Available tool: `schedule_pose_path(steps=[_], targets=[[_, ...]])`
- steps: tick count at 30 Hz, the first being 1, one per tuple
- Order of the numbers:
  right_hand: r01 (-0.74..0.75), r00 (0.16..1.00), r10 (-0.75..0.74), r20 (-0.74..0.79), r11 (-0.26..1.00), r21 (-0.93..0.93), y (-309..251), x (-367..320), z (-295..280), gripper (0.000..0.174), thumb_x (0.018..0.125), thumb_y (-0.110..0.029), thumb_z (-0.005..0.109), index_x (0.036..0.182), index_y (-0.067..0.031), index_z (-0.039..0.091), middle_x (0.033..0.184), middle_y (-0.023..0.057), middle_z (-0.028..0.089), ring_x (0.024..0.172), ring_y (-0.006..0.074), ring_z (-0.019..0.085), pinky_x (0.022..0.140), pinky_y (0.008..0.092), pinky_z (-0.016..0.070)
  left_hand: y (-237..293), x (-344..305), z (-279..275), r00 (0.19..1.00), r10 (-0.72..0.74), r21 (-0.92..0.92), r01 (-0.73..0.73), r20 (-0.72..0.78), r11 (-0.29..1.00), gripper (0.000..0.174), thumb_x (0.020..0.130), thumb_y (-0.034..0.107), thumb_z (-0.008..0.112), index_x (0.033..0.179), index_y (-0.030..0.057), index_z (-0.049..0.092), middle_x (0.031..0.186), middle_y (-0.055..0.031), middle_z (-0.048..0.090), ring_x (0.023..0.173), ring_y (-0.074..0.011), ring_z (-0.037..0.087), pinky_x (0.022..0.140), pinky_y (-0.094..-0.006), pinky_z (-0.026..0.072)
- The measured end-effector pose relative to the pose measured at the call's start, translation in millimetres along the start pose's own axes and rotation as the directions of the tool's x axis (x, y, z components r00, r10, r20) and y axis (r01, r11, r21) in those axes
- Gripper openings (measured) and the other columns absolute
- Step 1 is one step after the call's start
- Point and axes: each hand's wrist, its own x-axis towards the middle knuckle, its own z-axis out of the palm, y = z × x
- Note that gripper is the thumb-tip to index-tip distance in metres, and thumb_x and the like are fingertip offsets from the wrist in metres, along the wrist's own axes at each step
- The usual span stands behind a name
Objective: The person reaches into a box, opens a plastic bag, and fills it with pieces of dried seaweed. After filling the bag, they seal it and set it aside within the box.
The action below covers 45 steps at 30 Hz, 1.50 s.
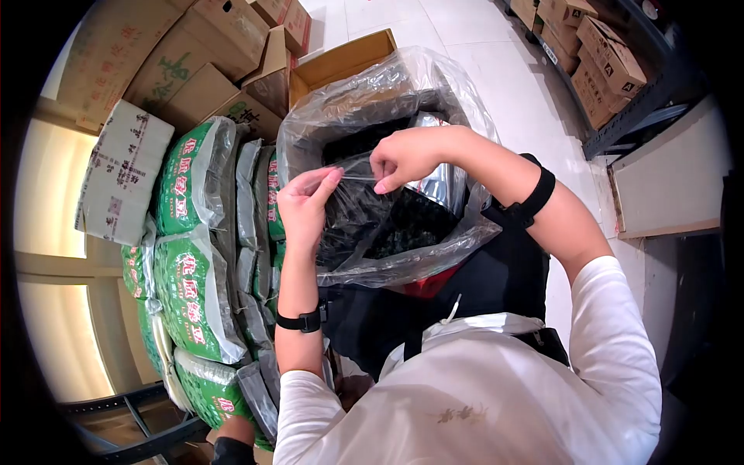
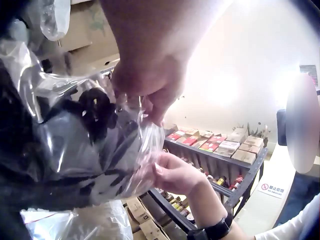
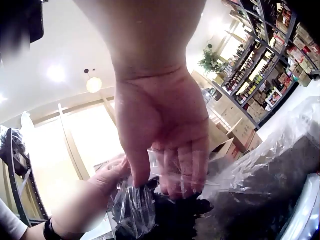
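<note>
A clear plastic bag [image 1: 353, 232] with dark, ragged dried pieces inside stands in a carton with a large plastic liner [image 1: 469, 97]. My left hand [image 1: 304, 213] pinches one side of its mouth between thumb and fingers. On the other side, my right hand [image 1: 415, 155] grips the same stretched edge, fingers curled. Up close in the left wrist view, the bag [image 2: 107, 155] bulges below both hands, its film gathered at the fingertips. More dark pieces [image 1: 415, 225] and a shiny silver packet [image 1: 442, 190] lie beside it in the carton.
Green-and-white printed sacks [image 1: 186, 294] are stacked close along the left. Cardboard boxes [image 1: 132, 54] and a white wrapped box [image 1: 124, 170] stand behind them. A metal shelf [image 1: 643, 93] with cartons is at the right. Another person's arm [image 1: 236, 430] shows at lower left.
</note>
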Motion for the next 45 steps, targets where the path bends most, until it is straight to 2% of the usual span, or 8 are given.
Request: schedule_pose_path(steps=[5,7,17,25,32,36,39,45], targets=[[0.051,0.998,-0.052,-0.037,0.998,-0.043,-4,-9,-1,0.033,0.087,-0.030,0.069,0.101,-0.0005,0.062,0.097,0.0161,0.069,0.089,0.0298,0.066,0.076,0.0390,0.0510,14,-3,1,0.999,0.046,0.140,-0.048,0.014,0.989,0.015,0.084,0.004,0.073,0.097,-0.0040,0.072,0.091,-0.0097,0.073,0.083,-0.0135,0.067,0.081,-0.0239,0.0509],[0.048,0.991,-0.061,-0.119,0.993,-0.107,-5,-10,6,0.032,0.087,-0.026,0.068,0.102,0.0002,0.059,0.096,0.0170,0.068,0.089,0.0313,0.066,0.076,0.0400,0.0506,17,0,0,0.926,0.364,0.361,-0.375,0.103,0.854,0.015,0.082,0.004,0.074,0.097,-0.0004,0.074,0.084,-0.0079,0.072,0.076,-0.0134,0.065,0.075,-0.0231,0.0498],[-0.176,0.972,0.050,-0.228,0.799,-0.576,-38,-32,4,0.020,0.084,-0.009,0.062,0.102,0.0006,0.060,0.093,0.0179,0.069,0.092,0.0367,0.066,0.076,0.0434,0.0517,22,-14,8,0.944,0.283,0.547,-0.330,0.171,0.769,0.015,0.077,0.007,0.078,0.090,0.0016,0.075,0.079,-0.0098,0.072,0.068,-0.0142,0.067,0.062,-0.0256,0.0502],[0.003,0.991,0.016,0.135,0.990,-0.139,28,17,87,0.026,0.096,-0.023,0.052,0.109,-0.0008,0.055,0.100,0.0208,0.066,0.098,0.0387,0.062,0.083,0.0458,0.0475,-15,-32,-6,0.943,0.179,0.641,-0.324,0.282,0.696,0.011,0.076,0.009,0.075,0.085,0.0017,0.074,0.079,-0.0123,0.070,0.073,-0.0244,0.066,0.067,-0.0325,0.0510],[0.114,0.993,-0.096,-0.074,0.948,0.297,53,23,126,0.028,0.093,-0.022,0.057,0.109,0.0011,0.057,0.104,0.0209,0.065,0.100,0.0379,0.062,0.086,0.0439,0.0472,-26,-37,-19,0.941,0.161,0.707,-0.329,0.297,0.625,0.012,0.076,0.009,0.075,0.086,0.0024,0.074,0.080,-0.0122,0.070,0.073,-0.0252,0.065,0.067,-0.0330,0.0508],[0.117,0.941,-0.097,-0.325,0.992,0.044,32,5,109,0.029,0.090,-0.027,0.063,0.106,-0.0022,0.059,0.107,0.0168,0.064,0.102,0.0349,0.062,0.086,0.0420,0.0494,-21,-36,-21,0.965,0.136,0.687,-0.257,0.226,0.680,0.012,0.077,0.010,0.076,0.086,0.0024,0.074,0.080,-0.0117,0.070,0.072,-0.0229,0.065,0.066,-0.0313,0.0506],[0.276,0.701,-0.376,-0.606,0.927,-0.255,14,-5,93,0.042,0.080,-0.036,0.072,0.107,-0.0064,0.061,0.104,0.0111,0.062,0.100,0.0303,0.061,0.083,0.0399,0.0493,-14,-36,-16,0.982,0.063,0.636,-0.163,0.177,0.755,0.013,0.077,0.010,0.077,0.087,0.0026,0.074,0.079,-0.0111,0.070,0.070,-0.0199,0.065,0.063,-0.0297,0.0499],[0.196,0.554,-0.516,-0.653,0.844,-0.500,-16,-15,77,0.034,0.072,-0.027,0.077,0.097,-0.0078,0.066,0.105,0.0068,0.060,0.110,0.0254,0.054,0.097,0.0419,0.0397,6,-37,0,0.956,0.191,0.567,-0.286,0.222,0.773,0.015,0.074,0.008,0.080,0.087,0.0031,0.075,0.078,-0.0093,0.070,0.067,-0.0179,0.064,0.062,-0.0283,0.0495]])
